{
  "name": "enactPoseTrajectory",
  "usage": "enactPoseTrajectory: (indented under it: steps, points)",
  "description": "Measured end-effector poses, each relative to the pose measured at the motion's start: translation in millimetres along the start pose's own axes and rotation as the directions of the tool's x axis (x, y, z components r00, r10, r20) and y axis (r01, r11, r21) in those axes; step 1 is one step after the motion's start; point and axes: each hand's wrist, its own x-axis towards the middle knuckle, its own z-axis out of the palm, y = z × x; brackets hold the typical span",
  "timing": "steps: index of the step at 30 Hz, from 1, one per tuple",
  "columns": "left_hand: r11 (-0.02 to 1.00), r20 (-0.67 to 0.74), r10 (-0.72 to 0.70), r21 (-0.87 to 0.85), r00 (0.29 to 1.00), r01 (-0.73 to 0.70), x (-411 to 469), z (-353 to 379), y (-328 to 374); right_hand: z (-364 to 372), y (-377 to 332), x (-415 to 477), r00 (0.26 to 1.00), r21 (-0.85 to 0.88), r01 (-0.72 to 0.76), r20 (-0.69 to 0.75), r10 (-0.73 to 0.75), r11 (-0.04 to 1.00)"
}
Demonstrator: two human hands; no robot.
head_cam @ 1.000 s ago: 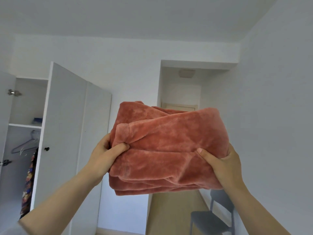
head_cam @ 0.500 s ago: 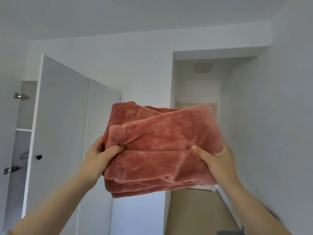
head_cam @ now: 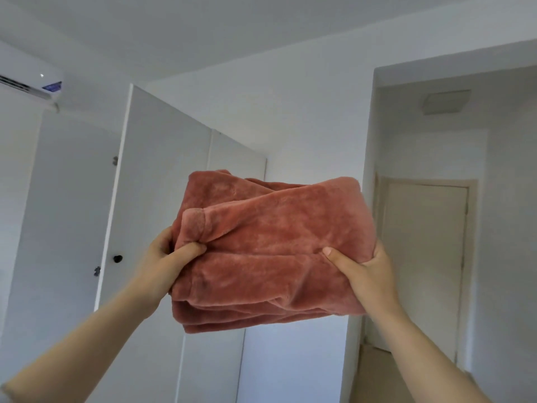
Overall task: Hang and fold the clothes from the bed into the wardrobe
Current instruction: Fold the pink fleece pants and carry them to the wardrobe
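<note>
Gripping a folded rust-pink fleece garment [head_cam: 270,251] from both sides, the person holds it up in the air near the wardrobe, clear of any surface. The left hand [head_cam: 165,266] has its grip closed on the bundle's left edge: the thumb presses over the top layer beside a cuff-like hem, and most of the fingers are hidden behind the cloth. The right hand [head_cam: 366,271] clamps the right edge the same way, thumb on the front, fingers out of sight behind the folds. The number of layers is hard to tell; several edges show along the lower side. An open wardrobe door [head_cam: 157,199], white with a small dark knob [head_cam: 117,258], stands swung out at the left and covers the wardrobe's inside, so no shelf, rail or contents can be made out. An air conditioner [head_cam: 29,88] is cut off by the left edge. Right of the garment, a hallway ends in a cream door [head_cam: 424,257]. Both forearms run out of the bottom of the view.
</note>
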Motion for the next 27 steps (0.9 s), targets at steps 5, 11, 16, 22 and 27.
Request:
enactPoseTrajectory:
  steps: [5, 11, 16, 22, 27]
  points:
    - [1.0, -0.064, 0.019, 0.027, 0.998, -0.017, 39, -37, -27, 65, 25, 23, 1.0, 0.032, 0.012, 0.025, -0.013, 0.999]
    - [0.997, -0.159, 0.008, 0.072, 0.987, 0.003, 73, -90, -51, 154, 46, 46, 0.992, 0.086, 0.015, 0.12, -0.025, 0.996]
    - [0.988, -0.313, 0.005, 0.148, 0.95, 0.044, 82, -150, -70, 244, 62, 51, 0.97, 0.164, 0.013, 0.236, -0.052, 0.986]
    - [0.963, -0.482, 0.015, 0.244, 0.876, 0.118, 87, -216, -96, 355, 86, 48, 0.921, 0.276, -0.003, 0.375, -0.105, 0.961]
    - [0.924, -0.601, 0.091, 0.348, 0.794, 0.157, 102, -257, -97, 440, 93, 60, 0.885, 0.399, -0.025, 0.435, -0.165, 0.917]
